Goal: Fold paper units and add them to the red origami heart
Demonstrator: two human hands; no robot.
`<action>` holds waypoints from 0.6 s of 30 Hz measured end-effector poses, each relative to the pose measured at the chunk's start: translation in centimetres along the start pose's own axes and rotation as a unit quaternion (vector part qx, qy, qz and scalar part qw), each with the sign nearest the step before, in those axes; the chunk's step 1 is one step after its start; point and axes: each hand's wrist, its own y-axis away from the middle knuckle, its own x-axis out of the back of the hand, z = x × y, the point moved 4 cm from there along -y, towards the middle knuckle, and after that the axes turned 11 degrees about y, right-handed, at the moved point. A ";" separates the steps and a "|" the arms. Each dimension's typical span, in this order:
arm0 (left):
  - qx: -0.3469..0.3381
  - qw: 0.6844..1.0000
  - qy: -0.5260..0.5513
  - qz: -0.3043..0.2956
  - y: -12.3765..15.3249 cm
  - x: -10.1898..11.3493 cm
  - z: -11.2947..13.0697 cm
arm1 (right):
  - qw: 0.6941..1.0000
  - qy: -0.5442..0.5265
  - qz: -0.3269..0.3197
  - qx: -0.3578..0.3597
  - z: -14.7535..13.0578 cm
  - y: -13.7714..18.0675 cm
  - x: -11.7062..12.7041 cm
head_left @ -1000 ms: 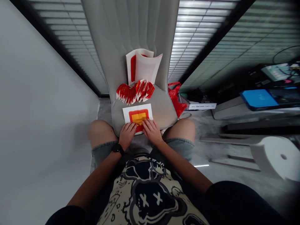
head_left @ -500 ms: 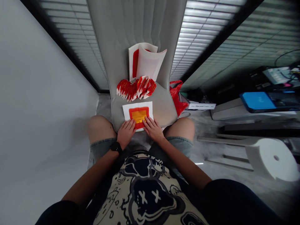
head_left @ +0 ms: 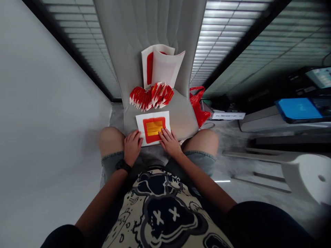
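A white sheet of paper (head_left: 152, 120) printed with a red frame around a gold rectangle lies on the front of the grey chair seat (head_left: 182, 113). A crease runs across its middle. At the sheet's left edge rests my left hand (head_left: 132, 146), fingers stretched out over the border. My right hand (head_left: 170, 142) lies flat on the right part of the sheet, its fingertips reaching the gold patch. Just behind the sheet sits a row of folded red-and-white paper pieces (head_left: 151, 96), packed upright like a fan.
Curled white sheets with red print (head_left: 165, 65) lean against the chair back (head_left: 124, 34). To the right of the seat are a red plastic bag (head_left: 199, 108), a box (head_left: 227, 115), a blue flat item (head_left: 300, 108) and a white stool (head_left: 314, 175). A wall (head_left: 51, 120) stands at left.
My left hand has slid left, off the red and gold print to the sheet's left edge. My right hand stays on the paper. The view has shifted slightly.
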 end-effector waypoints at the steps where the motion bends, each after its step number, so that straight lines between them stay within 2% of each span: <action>1: 0.017 1.000 0.009 0.008 -0.3 0.1 -0.4 | 1.000 0.001 -0.001 0.000 0.0 0.0 0.0; 4: 0.053 0.998 0.022 0.015 -1.3 0.3 -1.2 | 1.000 0.004 0.002 -0.001 0.0 0.0 -0.1; 9: 0.073 0.997 0.024 0.009 -2.6 0.5 -1.9 | 1.000 -0.005 0.007 -0.004 -0.1 0.0 -0.3; 18: 0.092 0.996 0.003 -0.002 -3.2 0.6 -1.5 | 1.000 -0.002 0.016 -0.007 -0.1 0.2 -0.3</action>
